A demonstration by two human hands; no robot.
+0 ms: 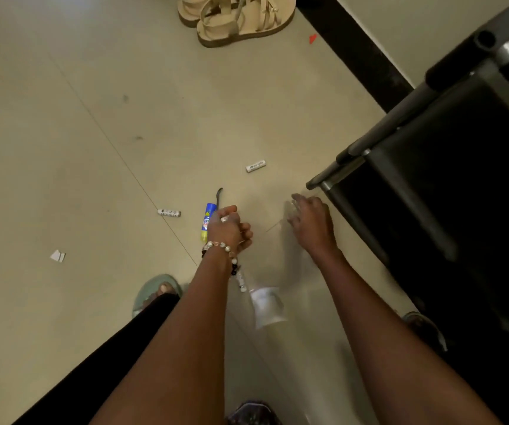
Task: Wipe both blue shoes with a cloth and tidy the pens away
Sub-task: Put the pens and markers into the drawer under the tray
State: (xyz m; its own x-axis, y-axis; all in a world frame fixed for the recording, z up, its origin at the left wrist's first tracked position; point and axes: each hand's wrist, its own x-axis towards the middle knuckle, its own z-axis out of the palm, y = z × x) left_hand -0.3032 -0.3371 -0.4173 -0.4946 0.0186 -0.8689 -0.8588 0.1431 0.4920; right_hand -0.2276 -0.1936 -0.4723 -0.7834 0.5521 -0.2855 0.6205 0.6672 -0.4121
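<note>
Fingers (236, 220) of the left hand (227, 230) are curled into a loose fist low over the floor (78, 133); whether they hold anything cannot be told, though a blurred clear plastic item (267, 306) hangs beneath the wrist. A beaded bracelet (219, 248) circles that wrist. Right hand (309, 223), at 3 o'clock from the left, is spread open with fingers extended and empty, just above the floor beside a dark metal-framed rack (431, 148). A blue-and-yellow marker (207, 220) lies touching the left hand at its 9 o'clock side. A white pen cap (255, 166) lies at 12 o'clock, apart from both hands; a second white piece (169, 213) lies at 9 o'clock. Beige sandals (237, 19) sit far at 12 o'clock. No blue shoes are in view.
</note>
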